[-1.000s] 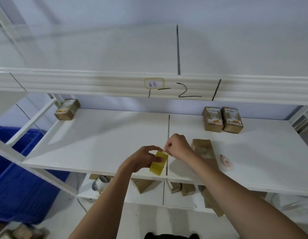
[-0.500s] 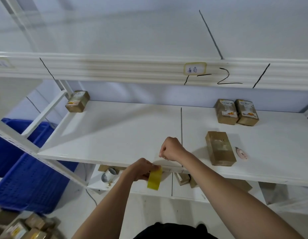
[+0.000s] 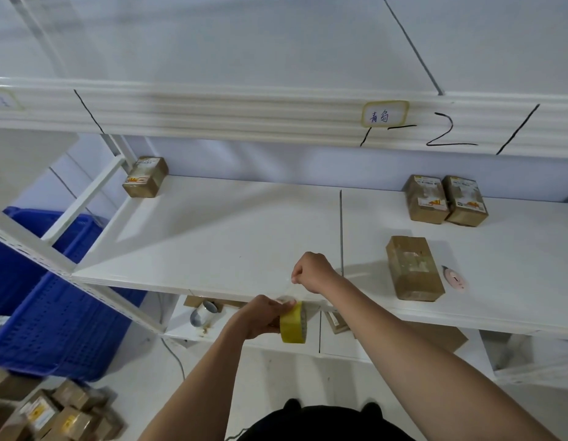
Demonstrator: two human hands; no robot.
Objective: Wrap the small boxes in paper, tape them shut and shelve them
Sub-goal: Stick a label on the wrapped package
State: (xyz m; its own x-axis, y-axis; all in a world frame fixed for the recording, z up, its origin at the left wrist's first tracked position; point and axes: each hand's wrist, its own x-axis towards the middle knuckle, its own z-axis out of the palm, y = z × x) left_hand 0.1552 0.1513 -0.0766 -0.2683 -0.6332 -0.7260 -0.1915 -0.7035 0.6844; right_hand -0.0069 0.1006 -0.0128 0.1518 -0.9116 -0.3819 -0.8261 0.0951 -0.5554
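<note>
My left hand [image 3: 259, 316] grips a yellowish roll of clear tape [image 3: 293, 323] just below the front edge of the white shelf [image 3: 212, 243]. My right hand [image 3: 311, 270] pinches the free end of the tape, and a clear strip stretches between hand and roll. A paper-wrapped brown box [image 3: 413, 267] lies on the shelf to the right of my right hand, apart from both hands. Two labelled brown boxes [image 3: 445, 200] stand side by side at the back right, and one more [image 3: 146, 176] at the back left.
A small pink cutter [image 3: 454, 278] lies right of the wrapped box. Blue crates [image 3: 47, 300] stand at the left. Several brown boxes [image 3: 53, 415] lie on the floor at bottom left. A lower shelf [image 3: 212, 332] holds a silver roll [image 3: 202, 315] and cardboard pieces.
My left hand has dropped with the roll below the shelf edge while my right hand drew the tape end up and away, lengthening the strip. The view has shifted to the left.
</note>
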